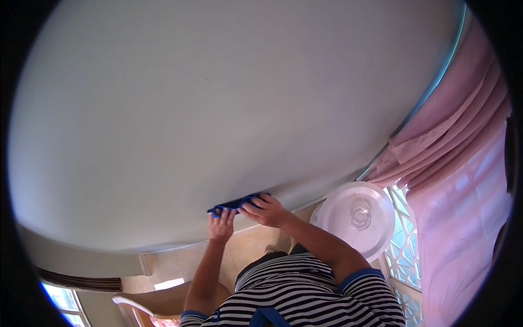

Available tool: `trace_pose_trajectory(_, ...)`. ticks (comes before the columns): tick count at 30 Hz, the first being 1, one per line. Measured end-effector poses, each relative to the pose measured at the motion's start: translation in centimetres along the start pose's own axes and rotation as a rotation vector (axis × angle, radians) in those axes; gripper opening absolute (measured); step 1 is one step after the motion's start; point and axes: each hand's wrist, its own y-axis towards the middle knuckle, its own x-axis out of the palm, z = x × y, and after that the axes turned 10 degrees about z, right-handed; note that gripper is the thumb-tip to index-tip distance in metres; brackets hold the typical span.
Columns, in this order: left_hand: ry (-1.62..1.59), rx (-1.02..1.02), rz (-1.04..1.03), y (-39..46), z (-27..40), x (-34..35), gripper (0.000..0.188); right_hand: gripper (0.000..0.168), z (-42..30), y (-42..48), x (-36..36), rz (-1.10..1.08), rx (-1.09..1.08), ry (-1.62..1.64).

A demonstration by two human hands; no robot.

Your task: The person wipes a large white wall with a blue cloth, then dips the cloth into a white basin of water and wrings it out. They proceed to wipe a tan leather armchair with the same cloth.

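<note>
A dark blue cloth (233, 204), bunched into a long strip, is in both hands right at the pale wall (204, 122). My left hand (221, 227) has its fingers over the left end of the strip. On the right part, my right hand (265, 210) grips the cloth with bent fingers. The side of the cloth towards the wall is hidden, so how firmly it touches cannot be told. A few tiny dark marks (206, 78) show higher on the wall.
Close on the right stands a round white table (335, 204) with a clear glass vessel (360, 216) on it. Pink curtains (453, 135) and a white lattice panel (402, 245) are beyond. A wooden-framed chair (163, 300) is at lower left, on the beige tiled floor (245, 247).
</note>
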Motion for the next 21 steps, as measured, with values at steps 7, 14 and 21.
trace_pose_trajectory(7,-0.018,0.025,-0.020,1.4,4.7,2.8,0.035,0.029,2.4,-2.9,-2.7,-0.065,0.066,-0.081)
trace_pose_trajectory(14,-0.081,-0.129,0.273,13.9,5.6,0.3,0.034,0.027,6.4,6.0,-8.6,0.245,0.047,-0.196)
trace_pose_trajectory(21,-0.117,0.076,0.137,14.7,7.2,1.3,0.034,0.030,7.6,1.1,-8.3,0.285,0.219,-0.256)
